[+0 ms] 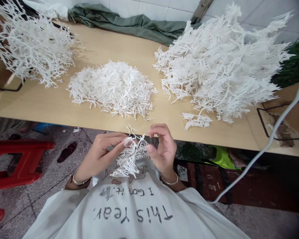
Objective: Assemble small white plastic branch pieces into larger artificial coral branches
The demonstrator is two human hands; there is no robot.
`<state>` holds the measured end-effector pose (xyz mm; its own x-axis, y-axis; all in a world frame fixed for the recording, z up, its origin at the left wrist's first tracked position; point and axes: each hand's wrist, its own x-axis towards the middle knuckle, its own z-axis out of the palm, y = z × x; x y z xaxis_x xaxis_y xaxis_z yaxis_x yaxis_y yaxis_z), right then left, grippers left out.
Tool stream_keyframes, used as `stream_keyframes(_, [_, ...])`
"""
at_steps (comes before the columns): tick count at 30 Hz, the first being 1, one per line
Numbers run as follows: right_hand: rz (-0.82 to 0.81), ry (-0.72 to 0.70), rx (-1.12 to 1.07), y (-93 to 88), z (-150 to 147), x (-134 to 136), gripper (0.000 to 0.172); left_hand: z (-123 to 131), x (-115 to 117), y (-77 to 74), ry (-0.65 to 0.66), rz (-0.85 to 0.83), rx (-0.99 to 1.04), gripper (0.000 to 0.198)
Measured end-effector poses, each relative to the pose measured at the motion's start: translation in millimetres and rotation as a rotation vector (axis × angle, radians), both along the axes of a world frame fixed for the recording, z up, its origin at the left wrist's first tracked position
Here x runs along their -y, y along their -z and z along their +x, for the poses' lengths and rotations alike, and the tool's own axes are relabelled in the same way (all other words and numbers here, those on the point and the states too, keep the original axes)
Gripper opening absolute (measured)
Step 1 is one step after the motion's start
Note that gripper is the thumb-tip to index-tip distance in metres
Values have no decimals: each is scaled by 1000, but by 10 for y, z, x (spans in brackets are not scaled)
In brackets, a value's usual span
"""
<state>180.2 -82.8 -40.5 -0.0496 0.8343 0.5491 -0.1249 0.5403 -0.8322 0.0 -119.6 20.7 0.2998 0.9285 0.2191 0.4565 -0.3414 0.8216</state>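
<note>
While the left hand (108,151) pinches a white branched sprig (128,159) between thumb and fingers, the right hand (163,146) stands at its other side, thumb and forefinger curved and spread with a gap between the tips; whether any fingertip there touches the outer twigs cannot be told. The sprig is held in front of the shirt (129,212), near the front edge of the table (97,43), and not resting on it; its thicker mass hangs below the left fingertips, with a thin twig rising above them.

The step in hand is judged to be work on this single sprig, the left hand steadying and the right placed to handle its twigs; completion cannot be determined from this view. The next move would call for the right thumb and forefinger to close on a chosen twig, with the left pinch kept firm; the fine, crowded tips could catch on one another if drawn carelessly.

On the table, a low mound (114,88) of short white pieces lies just beyond the hands; a larger heap (221,63) stands to its right, a loose tangle (35,49) to its left; a small cluster (196,120) lies at the larger heap's front edge.
</note>
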Motion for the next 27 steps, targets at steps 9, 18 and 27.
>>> stream_keyframes(9, [143,-251,447,-153,40,-54,18,2,-44,104,28,397,-407,7])
stream_keyframes(18, [-278,-1261,-166,16,81,-57,32,55,-22,281,488,-464,526,47])
stream_keyframes(27, [-368,-1775,-1026,-14,-224,-30,32,407,14,364,469,-767,1422,59])
